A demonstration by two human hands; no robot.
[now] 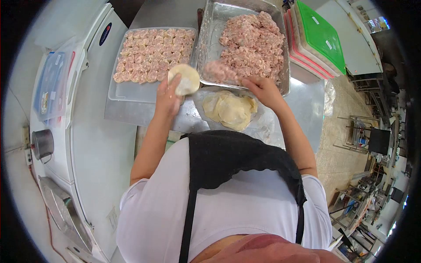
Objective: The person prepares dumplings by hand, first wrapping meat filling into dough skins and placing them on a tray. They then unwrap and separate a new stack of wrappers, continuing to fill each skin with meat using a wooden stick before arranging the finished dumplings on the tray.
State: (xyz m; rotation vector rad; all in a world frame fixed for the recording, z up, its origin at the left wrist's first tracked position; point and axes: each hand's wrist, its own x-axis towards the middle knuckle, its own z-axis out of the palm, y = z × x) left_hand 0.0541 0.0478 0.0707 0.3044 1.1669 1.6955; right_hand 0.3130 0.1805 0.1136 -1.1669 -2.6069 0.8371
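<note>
A round dough wrapper (186, 79) rests on the fingers of my left hand (168, 97), which is closed round its left edge beside the front of the dumpling tray. My right hand (265, 91) grips a utensil, blurred, with a lump of minced meat (220, 71) on it, over the front edge of the metal pan (212, 38). More minced meat (253, 41) fills the pan's right part. Below the pan lies a stack of dough wrappers (231, 111). Rows of filled dumplings (154, 52) cover most of the plastic tray (127, 92).
Stacked containers with a green lid (319, 35) stand right of the pan. The steel table (307, 101) carries these things. A white freezer (96, 127) is at the left, with a metal pot (43, 143) beyond it. Racks stand far right.
</note>
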